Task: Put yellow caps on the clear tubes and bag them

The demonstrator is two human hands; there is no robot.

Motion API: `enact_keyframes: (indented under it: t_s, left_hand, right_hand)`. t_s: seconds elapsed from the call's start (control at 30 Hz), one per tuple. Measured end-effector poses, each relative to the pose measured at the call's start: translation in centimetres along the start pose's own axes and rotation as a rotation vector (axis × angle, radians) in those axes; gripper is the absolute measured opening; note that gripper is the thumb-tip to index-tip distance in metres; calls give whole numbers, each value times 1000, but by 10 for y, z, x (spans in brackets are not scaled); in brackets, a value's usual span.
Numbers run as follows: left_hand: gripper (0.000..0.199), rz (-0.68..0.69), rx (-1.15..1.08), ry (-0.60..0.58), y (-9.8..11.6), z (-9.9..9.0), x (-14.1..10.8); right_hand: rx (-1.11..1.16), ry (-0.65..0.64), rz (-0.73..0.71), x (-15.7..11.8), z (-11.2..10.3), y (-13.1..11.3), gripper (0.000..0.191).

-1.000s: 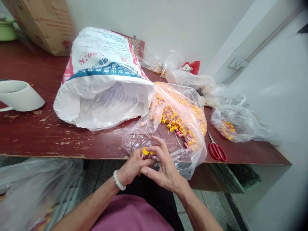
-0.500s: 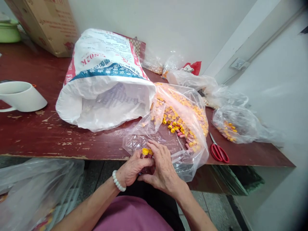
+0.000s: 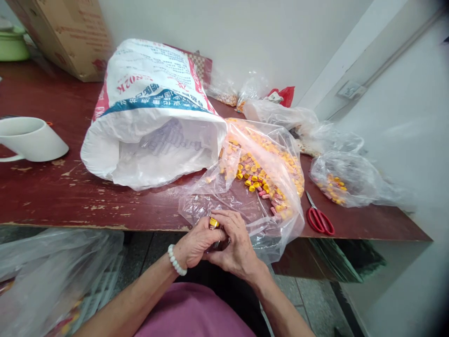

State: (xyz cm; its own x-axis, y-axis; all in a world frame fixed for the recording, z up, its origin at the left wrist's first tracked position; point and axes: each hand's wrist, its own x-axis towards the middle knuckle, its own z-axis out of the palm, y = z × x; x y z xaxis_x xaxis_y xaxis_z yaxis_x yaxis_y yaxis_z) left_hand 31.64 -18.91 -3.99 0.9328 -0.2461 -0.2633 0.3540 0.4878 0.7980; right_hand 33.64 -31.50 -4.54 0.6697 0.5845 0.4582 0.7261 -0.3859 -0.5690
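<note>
Spanning view: red worktop (image 3: 87, 206), paint chipped. White printed sack (image 3: 147, 75) lying on it, mouth open. Clear bag (image 3: 277, 245) beside sack, draped over worktop's front edge. Right hand (image 3: 234, 241) curled against left hand (image 3: 198, 241); right grip hidden, hold cannot be told. Red-handled scissors (image 3: 320, 221) right of clear bag. Yellow-capped pieces (image 3: 257, 181) heaped inside clear bag. Yellow-capped tube (image 3: 213, 223) between hands, left grip closed round it, lower part covered.

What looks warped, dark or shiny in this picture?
Head view: the white mug leans and stretches near the left edge, probably lens distortion; the picture's right-hand corners turn dark and soft; pale glare streaks the clear plastic bag around the yellow-capped pieces.
</note>
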Motion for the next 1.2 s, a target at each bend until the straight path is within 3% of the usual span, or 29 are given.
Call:
enact_keyframes:
  t_s: [0.17, 0.23, 0.33, 0.43, 0.7, 0.8, 0.87, 0.9, 0.97, 1.03, 1.1, 1.2]
  left_hand:
    - [17, -58, -92, -28, 4, -3, 0]
    - [16, -69, -83, -32, 3, -5, 0]
    - [14, -43, -49, -27, -1, -5, 1]
    - [14, -33, -51, -12, -4, -5, 1]
    - [20, -47, -106, 81, -1, -8, -3]
    - [18, -59, -82, 83, -3, -8, -3]
    - [21, -67, -32, 74, -4, -8, -3]
    - [25, -72, 4, 71, -4, -9, -3]
    - [32, -78, 71, 62, -4, -10, -4]
    - [33, -73, 105, 55, -4, -11, -5]
    - [32, -70, 114, 58, -5, -12, -6]
    - [34, -74, 123, 77, -8, -14, -6]
  right_hand:
    - [68, -19, 139, -3, -3, 1, 104]
    - [85, -30, 146, -2, -4, 0, 97]
    - [70, -69, 70, 2, -6, -3, 70]
    - [52, -100, 59, 7, -8, -6, 59]
    - [28, -178, 24, 6, 0, -7, 75]
    - [1, -179, -23, 6, -10, -6, 83]
    - [-77, -90, -11, 4, -29, 0, 85]
    - [-150, 15, 34, 2, -42, 7, 80]
    - [-346, 312, 207, -5, -72, 28, 68]
    - [-485, 590, 470, -17, -99, 55, 79]
    - [-347, 695, 725, -30, -117, 83, 95]
    - [-126, 663, 825, -43, -119, 112, 77]
